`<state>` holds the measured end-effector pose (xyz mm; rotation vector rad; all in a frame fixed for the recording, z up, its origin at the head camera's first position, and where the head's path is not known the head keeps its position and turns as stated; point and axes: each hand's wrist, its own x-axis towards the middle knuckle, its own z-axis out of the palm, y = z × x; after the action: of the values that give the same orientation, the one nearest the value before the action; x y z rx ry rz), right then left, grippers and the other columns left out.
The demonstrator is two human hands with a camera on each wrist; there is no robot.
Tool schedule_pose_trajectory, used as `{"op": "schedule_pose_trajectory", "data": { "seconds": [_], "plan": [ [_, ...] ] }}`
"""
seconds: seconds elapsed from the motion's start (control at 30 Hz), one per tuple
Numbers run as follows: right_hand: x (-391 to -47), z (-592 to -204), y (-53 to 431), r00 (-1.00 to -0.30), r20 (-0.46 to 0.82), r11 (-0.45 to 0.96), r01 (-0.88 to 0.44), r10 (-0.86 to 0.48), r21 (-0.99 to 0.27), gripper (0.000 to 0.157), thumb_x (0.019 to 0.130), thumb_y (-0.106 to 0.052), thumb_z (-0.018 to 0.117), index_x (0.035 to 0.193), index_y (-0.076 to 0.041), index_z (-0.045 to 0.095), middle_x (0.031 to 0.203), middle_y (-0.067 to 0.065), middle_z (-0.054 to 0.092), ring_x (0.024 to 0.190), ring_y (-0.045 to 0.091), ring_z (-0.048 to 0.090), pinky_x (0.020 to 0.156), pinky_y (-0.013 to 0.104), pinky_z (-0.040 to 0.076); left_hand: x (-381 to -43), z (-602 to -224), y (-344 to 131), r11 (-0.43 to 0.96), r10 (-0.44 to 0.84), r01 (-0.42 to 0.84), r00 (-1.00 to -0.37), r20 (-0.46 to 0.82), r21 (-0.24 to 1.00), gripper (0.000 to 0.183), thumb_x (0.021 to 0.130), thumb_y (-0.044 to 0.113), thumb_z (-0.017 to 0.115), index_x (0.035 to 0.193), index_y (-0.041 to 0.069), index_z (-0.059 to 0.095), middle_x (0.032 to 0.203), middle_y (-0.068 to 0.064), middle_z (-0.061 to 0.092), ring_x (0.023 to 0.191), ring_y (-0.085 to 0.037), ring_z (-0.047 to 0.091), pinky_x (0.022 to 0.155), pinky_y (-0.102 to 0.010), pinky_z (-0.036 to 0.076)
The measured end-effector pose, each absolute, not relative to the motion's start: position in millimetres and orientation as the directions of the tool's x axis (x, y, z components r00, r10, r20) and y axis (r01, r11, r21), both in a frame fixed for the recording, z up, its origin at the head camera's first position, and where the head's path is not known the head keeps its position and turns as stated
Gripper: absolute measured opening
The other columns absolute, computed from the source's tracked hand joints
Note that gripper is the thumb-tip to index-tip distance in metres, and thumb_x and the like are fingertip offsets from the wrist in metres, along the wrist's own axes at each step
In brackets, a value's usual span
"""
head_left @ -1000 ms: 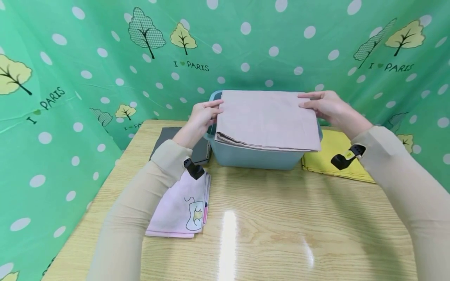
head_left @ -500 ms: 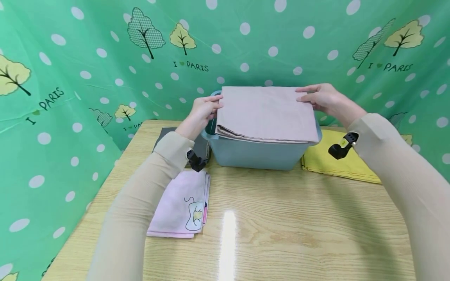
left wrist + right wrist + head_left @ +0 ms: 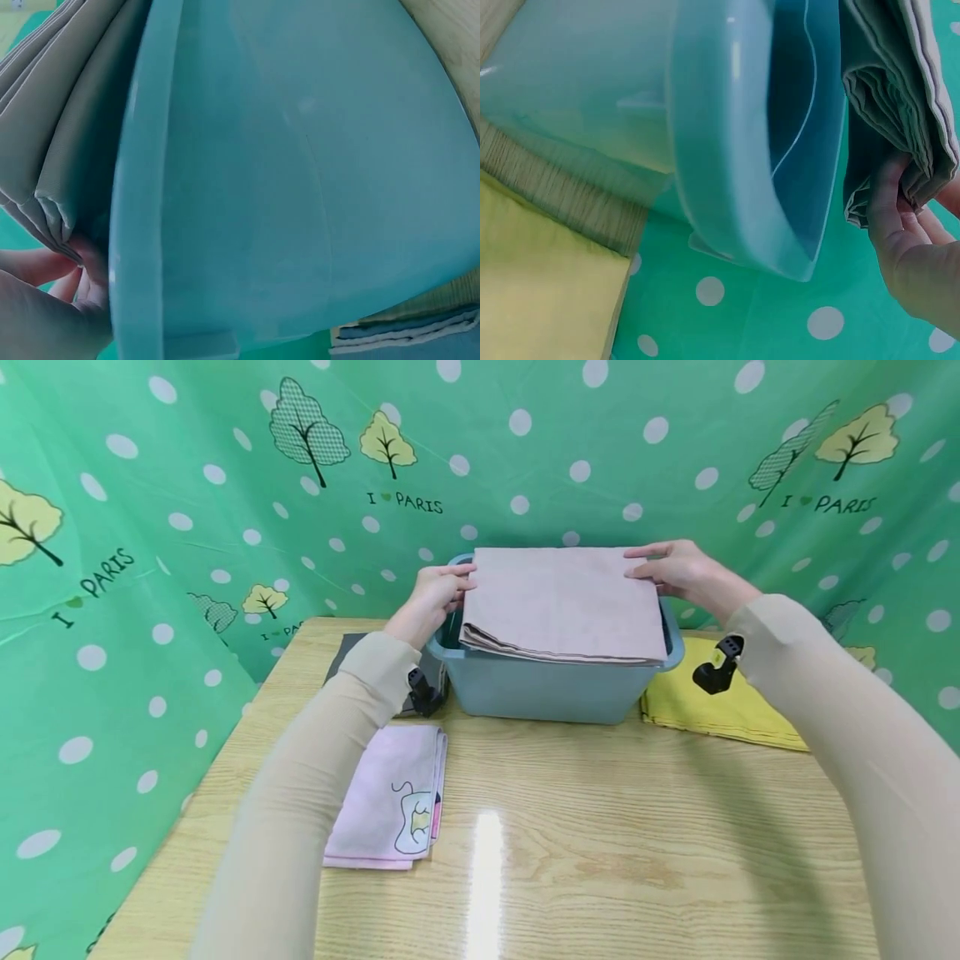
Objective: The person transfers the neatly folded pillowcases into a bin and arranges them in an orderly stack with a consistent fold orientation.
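Observation:
A folded pinkish-beige cloth (image 3: 562,602) lies level over the mouth of a blue plastic bin (image 3: 543,693). My left hand (image 3: 431,597) pinches its left edge near the back corner, thumb and fingers on either side of the layers. At the opposite edge my right hand (image 3: 678,568) grips the cloth the same way. The right wrist view shows its fingers (image 3: 889,199) under the stacked folds, just outside the bin's rim (image 3: 720,142). In the left wrist view the folds (image 3: 56,142) hang beside the rim (image 3: 139,187). The cloth hides most of the bin's inside.
A dark grey folded cloth (image 3: 356,647) lies left of the bin, partly behind my left sleeve. In front of it is a pale pink folded cloth (image 3: 375,810) with a cartoon print. A yellow folded cloth (image 3: 701,702) lies to the right. A green dotted curtain (image 3: 525,460) hangs behind.
Both hands have moved the cloth slightly up and back over the bin. Its right edge and my right hand have shifted left, uncovering the bin's right rim.

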<state>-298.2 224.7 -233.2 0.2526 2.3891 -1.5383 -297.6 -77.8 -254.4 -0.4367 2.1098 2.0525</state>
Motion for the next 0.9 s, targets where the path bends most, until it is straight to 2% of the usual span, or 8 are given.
{"op": "schedule_pose_trajectory", "data": {
  "seconds": [0.33, 0.67, 0.77, 0.9],
  "plan": [
    [-305, -244, 223, -0.952, -0.306, 0.438, 0.279, 0.01, -0.855, 0.051, 0.085, -0.018, 0.058, 0.133, -0.016, 0.041, 0.07, -0.009, 0.058, 0.059, 0.006, 0.047, 0.055, 0.02, 0.042, -306, -262, -77, 0.08, -0.105, -0.305, -0.949, -0.297, 0.949, 0.034, 0.083, 0.001, 0.057, 0.114, 0.014, 0.061, 0.112, -0.004, 0.06, 0.065, -0.008, 0.054, 0.061, -0.018, 0.046],
    [-306, -245, 223, -0.937, -0.346, 0.473, 0.289, -0.037, -0.833, 0.051, 0.089, -0.014, 0.052, 0.137, -0.017, 0.034, 0.07, -0.006, 0.051, 0.059, 0.008, 0.043, 0.056, 0.021, 0.04, -308, -265, -77, 0.146, -0.092, -0.299, -0.953, -0.288, 0.943, 0.036, 0.085, -0.001, 0.053, 0.117, 0.014, 0.059, 0.118, -0.002, 0.057, 0.075, -0.01, 0.053, 0.071, -0.024, 0.047],
    [-306, -246, 224, -0.933, -0.354, 0.479, 0.284, -0.06, -0.83, 0.052, 0.089, -0.012, 0.051, 0.138, -0.016, 0.032, 0.069, -0.006, 0.049, 0.057, 0.007, 0.043, 0.055, 0.02, 0.039, -308, -267, -77, 0.174, -0.08, -0.292, -0.956, -0.282, 0.94, 0.038, 0.085, -0.003, 0.051, 0.118, 0.014, 0.058, 0.12, -0.002, 0.056, 0.075, -0.011, 0.051, 0.069, -0.024, 0.046],
    [-305, -249, 225, -0.93, -0.356, 0.477, 0.273, -0.091, -0.835, 0.053, 0.09, -0.009, 0.049, 0.139, -0.015, 0.03, 0.078, -0.004, 0.048, 0.061, 0.007, 0.045, 0.057, 0.019, 0.04, -309, -269, -77, 0.217, -0.071, -0.296, -0.955, -0.287, 0.93, 0.041, 0.084, -0.005, 0.05, 0.119, 0.016, 0.057, 0.12, -0.001, 0.056, 0.074, -0.012, 0.05, 0.063, -0.022, 0.043]
  ]
}}
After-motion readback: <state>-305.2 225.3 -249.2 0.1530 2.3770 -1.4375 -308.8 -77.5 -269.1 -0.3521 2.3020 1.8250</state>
